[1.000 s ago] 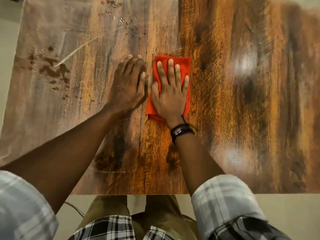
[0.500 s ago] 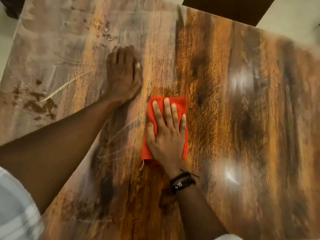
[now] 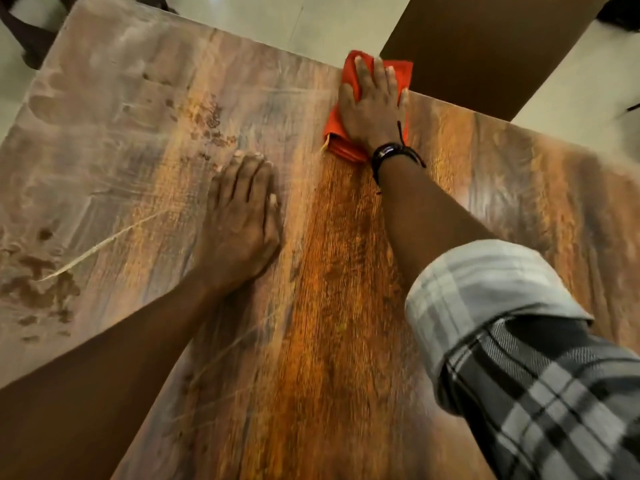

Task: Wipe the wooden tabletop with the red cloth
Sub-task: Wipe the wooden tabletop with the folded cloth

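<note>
The folded red cloth (image 3: 346, 143) lies at the far edge of the wooden tabletop (image 3: 329, 306), its front end hanging just over the edge. My right hand (image 3: 372, 105) presses flat on the cloth with fingers spread, arm stretched forward. My left hand (image 3: 242, 216) rests flat on the bare wood, nearer to me and to the left of the cloth, fingers together. The left part of the tabletop is dull and dusty with brown smears (image 3: 38, 282); the strip below the cloth looks brighter orange.
A dark brown panel (image 3: 485, 53) stands beyond the far edge of the table, right behind the cloth. Pale floor shows around the table. Dark furniture legs (image 3: 31, 32) are at the top left corner. A pale streak (image 3: 104, 244) crosses the left of the tabletop.
My right hand has pushed the red cloth away from me, from the middle of the table to its far edge. My left hand stays flat on the wood.
</note>
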